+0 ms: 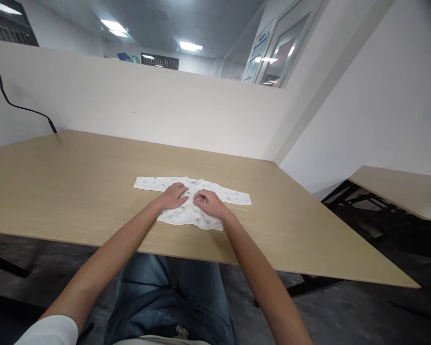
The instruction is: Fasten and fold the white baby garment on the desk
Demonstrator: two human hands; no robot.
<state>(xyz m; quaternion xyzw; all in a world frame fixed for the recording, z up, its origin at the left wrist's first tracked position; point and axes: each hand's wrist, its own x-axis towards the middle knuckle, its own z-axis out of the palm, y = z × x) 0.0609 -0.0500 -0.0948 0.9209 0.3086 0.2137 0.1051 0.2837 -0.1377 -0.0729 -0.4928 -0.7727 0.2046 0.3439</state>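
Observation:
A small white baby shirt with a scattered dark print lies spread on the table, its long sleeves stretched out to both sides. The neckline points away from me, and a small dark label mark shows there. My left hand rests flat on the left half of the chest, fingers extended. Just right of the shirt's middle line, my right hand is closed, with thumb and forefinger pinched at the front of the fabric. The exact bit of cloth between those fingertips is hidden. The hem lies toward me and looks slightly rumpled.
The wide wooden table ends at a low white partition behind it. A black cable hangs down at the far left. Another table stands to the right, past a gap.

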